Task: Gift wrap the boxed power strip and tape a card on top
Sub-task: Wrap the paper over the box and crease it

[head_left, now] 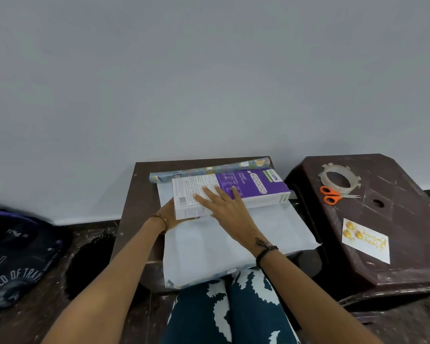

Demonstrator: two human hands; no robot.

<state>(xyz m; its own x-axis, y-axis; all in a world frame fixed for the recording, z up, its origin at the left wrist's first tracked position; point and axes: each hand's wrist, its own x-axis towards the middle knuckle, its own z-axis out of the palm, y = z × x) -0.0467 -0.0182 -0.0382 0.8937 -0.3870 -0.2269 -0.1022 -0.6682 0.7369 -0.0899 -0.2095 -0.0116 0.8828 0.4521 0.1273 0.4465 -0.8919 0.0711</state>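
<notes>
**Box placed on the paper, wrapping not yet begun**

Nearest, the paper (224,242) lies plain side up, its near edge drooping off the table (129,194) onto the person's lap. On its far part sits the box (230,192), just in front of the roll (209,170). The right hand (224,202) lies flat on the lid, fingers straight; the left hand (170,211) cups the box's left end, though its fingers are hidden behind it.

This looks like the positioning step. Next, I judge, comes cutting or folding the sheet over (scissors (333,194), tape (338,178) and card (366,240) wait on the stool (407,194) to the right).
</notes>
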